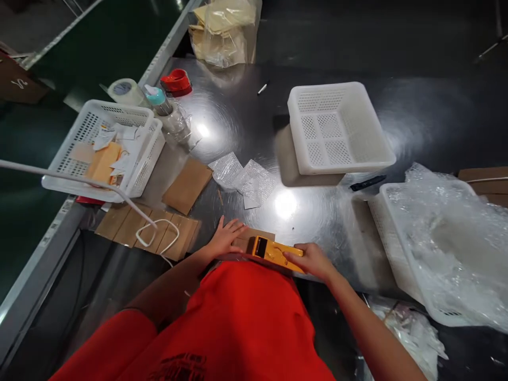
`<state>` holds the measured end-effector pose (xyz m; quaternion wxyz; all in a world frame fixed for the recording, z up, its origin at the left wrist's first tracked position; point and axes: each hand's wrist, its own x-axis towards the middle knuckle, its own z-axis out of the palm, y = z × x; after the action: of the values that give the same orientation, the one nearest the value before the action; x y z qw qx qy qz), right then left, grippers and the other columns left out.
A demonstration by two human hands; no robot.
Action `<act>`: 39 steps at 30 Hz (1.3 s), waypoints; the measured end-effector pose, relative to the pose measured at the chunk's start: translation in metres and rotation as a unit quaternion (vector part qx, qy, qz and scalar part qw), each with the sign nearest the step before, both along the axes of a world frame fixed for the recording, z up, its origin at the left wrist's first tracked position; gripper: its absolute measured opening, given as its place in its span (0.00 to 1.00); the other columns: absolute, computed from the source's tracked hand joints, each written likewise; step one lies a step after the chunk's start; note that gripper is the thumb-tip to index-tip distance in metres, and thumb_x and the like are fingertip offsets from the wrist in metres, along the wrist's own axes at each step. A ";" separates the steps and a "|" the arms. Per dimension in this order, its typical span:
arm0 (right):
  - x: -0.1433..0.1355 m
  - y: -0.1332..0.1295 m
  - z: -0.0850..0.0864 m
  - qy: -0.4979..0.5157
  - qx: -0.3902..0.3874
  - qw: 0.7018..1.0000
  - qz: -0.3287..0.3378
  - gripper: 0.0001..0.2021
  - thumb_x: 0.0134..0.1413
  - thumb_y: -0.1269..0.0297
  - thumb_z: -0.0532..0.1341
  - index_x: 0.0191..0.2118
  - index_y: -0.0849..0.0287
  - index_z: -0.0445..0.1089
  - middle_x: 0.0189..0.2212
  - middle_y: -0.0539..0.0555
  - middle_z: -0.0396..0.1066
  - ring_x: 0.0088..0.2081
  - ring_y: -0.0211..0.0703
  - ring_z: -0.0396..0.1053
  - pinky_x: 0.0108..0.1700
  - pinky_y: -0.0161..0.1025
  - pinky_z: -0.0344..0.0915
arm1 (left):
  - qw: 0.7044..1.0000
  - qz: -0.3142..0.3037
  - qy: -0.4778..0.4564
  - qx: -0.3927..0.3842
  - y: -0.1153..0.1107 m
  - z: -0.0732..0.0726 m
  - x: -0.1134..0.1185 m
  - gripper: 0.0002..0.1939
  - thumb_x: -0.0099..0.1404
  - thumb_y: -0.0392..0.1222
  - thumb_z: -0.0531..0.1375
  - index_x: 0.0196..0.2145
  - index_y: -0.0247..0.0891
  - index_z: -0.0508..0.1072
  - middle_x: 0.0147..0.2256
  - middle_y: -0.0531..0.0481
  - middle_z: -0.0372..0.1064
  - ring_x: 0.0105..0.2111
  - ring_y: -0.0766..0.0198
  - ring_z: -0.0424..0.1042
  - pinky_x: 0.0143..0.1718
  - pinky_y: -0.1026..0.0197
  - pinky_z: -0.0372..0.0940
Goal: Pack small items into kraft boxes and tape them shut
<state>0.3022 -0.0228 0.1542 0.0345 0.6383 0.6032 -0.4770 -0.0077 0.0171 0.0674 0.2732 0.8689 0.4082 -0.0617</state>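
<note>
In the head view, my right hand (307, 259) grips a yellow handheld device (280, 254) with a dark window at its left end. Its exact kind is not clear. The device rests on or just above a brown cardboard piece (254, 234) at the table's near edge. My left hand (227, 238) lies flat on the left part of that cardboard, fingers spread, holding nothing. Just beyond are small bubble-wrap pouches (254, 182) and a flat brown packet (187, 185). Several brown cardboard pieces (146, 230) lie in a row to the left, a white cable (174, 241) looped over them.
A white basket (383, 153) stands ahead to the right. Another basket (400, 254) on the right overflows with plastic wrap (448, 238). At left, a basket (63, 169) holds paper scraps, near tape rolls (125, 90) and a red tape dispenser (177, 82). A black knife-like item (367, 183) lies right.
</note>
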 end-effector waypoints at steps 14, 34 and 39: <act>0.005 0.007 -0.007 0.001 -0.005 1.000 0.021 0.24 0.49 0.41 0.55 0.20 0.58 0.67 0.16 0.49 0.62 0.22 0.37 0.58 0.23 0.35 0.45 | 0.999 0.001 0.036 -0.028 0.002 0.014 0.003 0.42 0.59 0.56 0.61 0.66 0.48 0.48 0.64 0.42 0.53 0.65 0.43 0.46 0.60 0.29 0.25; 0.038 -0.002 -0.035 0.081 0.005 0.997 0.012 0.23 0.48 0.42 0.56 0.20 0.59 0.67 0.16 0.48 0.61 0.22 0.36 0.58 0.24 0.35 0.47 | 0.993 0.009 0.116 0.014 -0.016 0.018 0.060 0.45 0.53 0.49 0.64 0.63 0.32 0.52 0.62 0.33 0.54 0.65 0.43 0.46 0.64 0.36 0.34; 0.109 -0.026 -0.055 0.022 -0.013 1.000 0.002 0.25 0.48 0.39 0.54 0.22 0.59 0.70 0.17 0.48 0.62 0.22 0.38 0.60 0.25 0.35 0.48 | 0.989 -0.004 0.147 0.018 -0.015 0.015 0.058 0.50 0.49 0.46 0.68 0.64 0.33 0.50 0.61 0.33 0.55 0.65 0.41 0.46 0.63 0.35 0.35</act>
<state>0.4109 -0.0485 0.0987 0.0309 0.6259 0.5992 -0.4983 0.0502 0.0022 0.0828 0.1947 0.8569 0.4410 -0.1825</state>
